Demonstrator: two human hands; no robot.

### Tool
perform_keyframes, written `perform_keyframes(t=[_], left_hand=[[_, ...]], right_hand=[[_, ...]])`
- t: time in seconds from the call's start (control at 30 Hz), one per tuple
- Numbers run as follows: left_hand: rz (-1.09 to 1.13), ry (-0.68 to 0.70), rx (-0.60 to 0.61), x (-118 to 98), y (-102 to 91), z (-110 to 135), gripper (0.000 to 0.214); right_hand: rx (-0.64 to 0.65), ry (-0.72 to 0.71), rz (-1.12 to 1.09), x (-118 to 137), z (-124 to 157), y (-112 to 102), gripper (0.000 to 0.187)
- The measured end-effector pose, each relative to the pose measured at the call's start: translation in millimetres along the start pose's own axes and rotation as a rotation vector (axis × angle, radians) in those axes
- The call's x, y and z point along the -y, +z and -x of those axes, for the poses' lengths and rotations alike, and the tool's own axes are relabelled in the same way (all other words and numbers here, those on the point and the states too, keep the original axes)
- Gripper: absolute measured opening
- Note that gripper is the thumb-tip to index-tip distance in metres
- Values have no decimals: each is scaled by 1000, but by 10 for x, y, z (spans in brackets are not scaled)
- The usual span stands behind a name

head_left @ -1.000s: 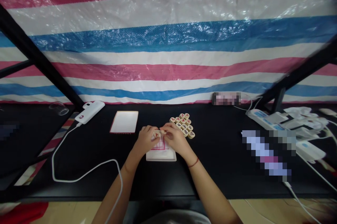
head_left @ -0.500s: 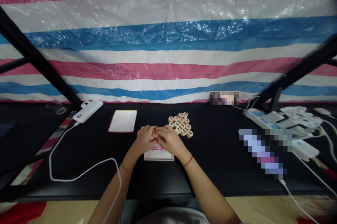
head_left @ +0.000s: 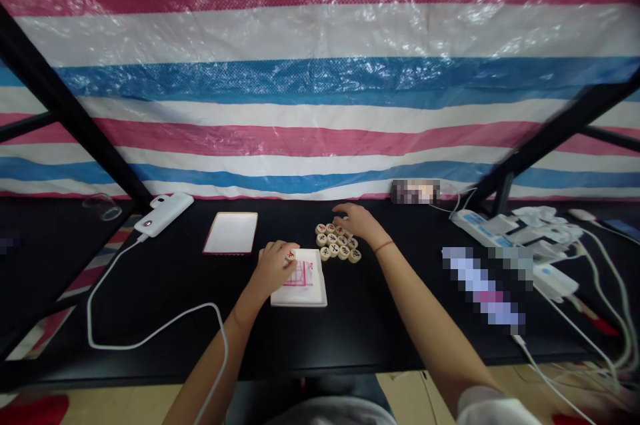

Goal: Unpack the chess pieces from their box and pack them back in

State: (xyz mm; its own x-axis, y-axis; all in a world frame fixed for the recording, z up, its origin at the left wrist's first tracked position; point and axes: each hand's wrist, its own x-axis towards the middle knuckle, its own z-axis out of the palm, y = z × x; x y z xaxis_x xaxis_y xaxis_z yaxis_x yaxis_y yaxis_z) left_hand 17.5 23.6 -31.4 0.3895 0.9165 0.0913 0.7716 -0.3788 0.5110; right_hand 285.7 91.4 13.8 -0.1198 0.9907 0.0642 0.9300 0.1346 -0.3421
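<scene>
My left hand (head_left: pixel 277 265) is at the left side of a shallow white box (head_left: pixel 316 300). Its fingers are closed on a round, pale Chinese chess piece (head_left: pixel 291 255) with a red character, at the box's far left corner. Inside the box lies a sheet with a pink printed grid (head_left: pixel 299 274). My right hand (head_left: pixel 356 222) reaches over the back of a cluster of Chinese chess pieces (head_left: pixel 333 238), fingers curved and apart from the thumb. It hides the rearmost pieces. The pieces in front carry red or black characters.
A white-lined box lid (head_left: pixel 230 234) lies left of the box. A white power bank (head_left: pixel 165 213) with a long cable (head_left: pixel 150 345) is further left. On the right are a blurred-out object (head_left: pixel 483 285), a power strip (head_left: pixel 483 228) and tangled cables. A striped sheet (head_left: pixel 310 138) hangs behind.
My right hand has left the box and moved right and away, over the back of the pieces. My left hand stays at the box with a piece. The view has shifted slightly.
</scene>
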Motion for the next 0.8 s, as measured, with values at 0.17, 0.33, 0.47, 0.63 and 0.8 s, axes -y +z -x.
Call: perform_keyframes(t=[0.17,0.33,0.47,0.63,0.8], left_hand=[[6,18,-11,25,2,-1,35],[11,16,10,27,-10,-4,35],[15,8,34,20,-27,-4,36],[15,14,30,25,-34,-5,35],[8,20,13,40,-13,-3,34]], right_hand=[[243,17,93,-3,-245,-25,28],[289,25,92,10,-328,-6,23],[322,35,88,-19,-355,-16,28],[326,42,100,-39,-369,18,35],[262,36,87,-12,-372,43,31]])
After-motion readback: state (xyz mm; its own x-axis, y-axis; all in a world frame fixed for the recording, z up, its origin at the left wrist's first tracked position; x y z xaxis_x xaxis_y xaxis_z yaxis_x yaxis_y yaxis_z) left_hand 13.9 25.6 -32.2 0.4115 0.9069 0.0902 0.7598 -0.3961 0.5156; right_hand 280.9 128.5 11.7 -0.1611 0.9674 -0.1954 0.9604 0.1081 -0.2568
